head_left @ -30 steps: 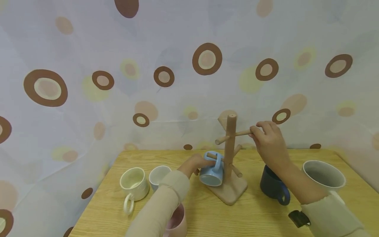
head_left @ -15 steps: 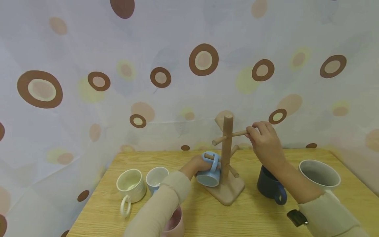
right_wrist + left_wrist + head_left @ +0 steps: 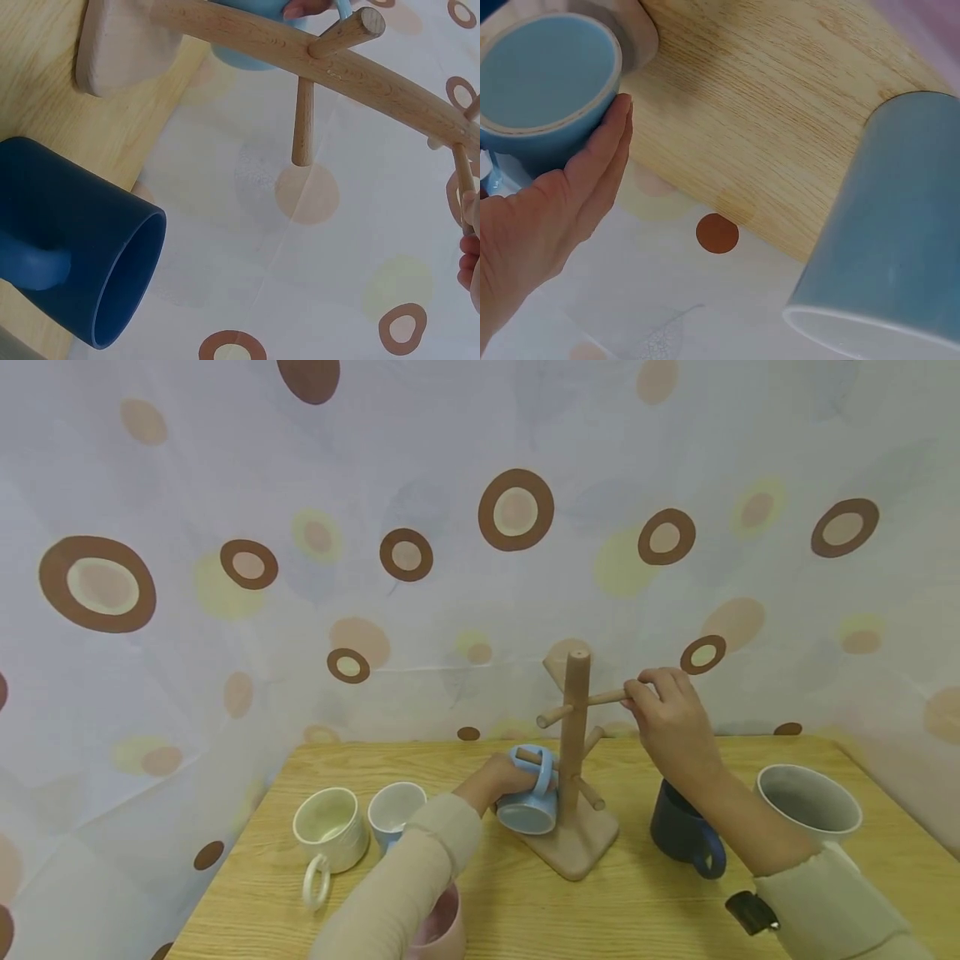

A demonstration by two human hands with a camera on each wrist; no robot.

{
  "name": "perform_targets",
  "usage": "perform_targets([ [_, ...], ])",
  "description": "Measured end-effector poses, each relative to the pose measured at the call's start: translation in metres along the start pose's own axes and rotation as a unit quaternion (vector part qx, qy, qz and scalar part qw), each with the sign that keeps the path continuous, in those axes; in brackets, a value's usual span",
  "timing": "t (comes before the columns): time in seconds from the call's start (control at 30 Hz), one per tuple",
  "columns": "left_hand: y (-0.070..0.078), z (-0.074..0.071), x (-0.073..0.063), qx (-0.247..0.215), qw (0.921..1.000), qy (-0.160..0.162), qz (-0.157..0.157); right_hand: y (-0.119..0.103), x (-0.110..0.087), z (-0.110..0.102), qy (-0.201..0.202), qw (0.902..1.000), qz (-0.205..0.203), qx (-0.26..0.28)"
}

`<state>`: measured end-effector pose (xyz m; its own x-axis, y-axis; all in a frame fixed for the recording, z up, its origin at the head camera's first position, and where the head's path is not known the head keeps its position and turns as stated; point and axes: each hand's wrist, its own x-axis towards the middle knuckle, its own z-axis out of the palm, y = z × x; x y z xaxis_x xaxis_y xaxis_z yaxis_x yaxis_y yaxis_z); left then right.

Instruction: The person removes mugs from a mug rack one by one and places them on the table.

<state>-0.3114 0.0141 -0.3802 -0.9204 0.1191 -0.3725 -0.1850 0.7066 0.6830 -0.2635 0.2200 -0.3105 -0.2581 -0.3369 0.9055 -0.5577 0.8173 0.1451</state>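
A wooden mug tree (image 3: pixel 576 727) stands on the table, its pegs pointing several ways. On its lower left peg hangs a light blue mug (image 3: pixel 527 814), tilted, with the peg passing through its handle. My left hand (image 3: pixel 493 781) holds this mug from the left side. In the left wrist view, the fingers (image 3: pixel 592 169) lie along the mug's wall below its base (image 3: pixel 547 75). At the upper right peg (image 3: pixel 607 697), my right hand (image 3: pixel 677 727) pinches the tip between thumb and fingers. The right wrist view shows only part of that hand (image 3: pixel 471 262), at the edge.
Left of the tree are a cream mug (image 3: pixel 333 839), a white-and-blue mug (image 3: pixel 396 810) and a pink mug (image 3: pixel 442 931), partly behind the left sleeve. A navy mug (image 3: pixel 675 827) and a large grey mug (image 3: pixel 813 802) stand right. A patterned curtain (image 3: pixel 450 627) hangs behind the table.
The head view has shifted slightly, moving everything a little left in frame. The left hand has closed in further round the light blue mug. The right hand keeps its pinch on the peg.
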Motion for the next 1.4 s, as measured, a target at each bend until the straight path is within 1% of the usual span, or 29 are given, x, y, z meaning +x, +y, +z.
perform_targets([
  [0.33, 0.002, 0.001, -0.001, 0.010, 0.9999, 0.008, -0.011, 0.000, 0.000, -0.001, -0.008, 0.9999, 0.013, 0.000],
  [0.43, 0.002, -0.001, -0.003, 0.013, 0.9998, 0.018, 0.002, -0.001, 0.000, -0.001, -0.004, 0.9999, 0.015, 0.001],
  [0.57, 0.000, -0.006, -0.008, 0.017, 0.9990, 0.033, 0.023, -0.002, -0.001, 0.000, -0.001, 0.9999, 0.014, 0.002],
  [0.83, -0.006, -0.017, -0.011, -0.004, 0.9986, 0.044, 0.028, -0.001, 0.001, -0.001, -0.002, 1.0000, 0.010, 0.000],
  [1.03, -0.012, -0.025, -0.015, -0.019, 0.9965, 0.070, 0.041, 0.000, 0.001, 0.000, -0.001, 1.0000, 0.002, -0.002],
  [1.17, -0.016, -0.032, -0.020, -0.019, 0.9955, 0.081, 0.045, 0.001, 0.001, 0.000, 0.001, 1.0000, -0.005, -0.006],
  [1.3, -0.022, -0.037, -0.021, -0.015, 0.9940, 0.097, 0.049, 0.003, 0.001, 0.000, -0.001, 0.9999, -0.012, -0.007],
  [1.4, -0.029, -0.042, -0.022, -0.019, 0.9901, 0.122, 0.068, 0.002, 0.002, 0.001, 0.003, 0.9998, -0.018, -0.005],
])
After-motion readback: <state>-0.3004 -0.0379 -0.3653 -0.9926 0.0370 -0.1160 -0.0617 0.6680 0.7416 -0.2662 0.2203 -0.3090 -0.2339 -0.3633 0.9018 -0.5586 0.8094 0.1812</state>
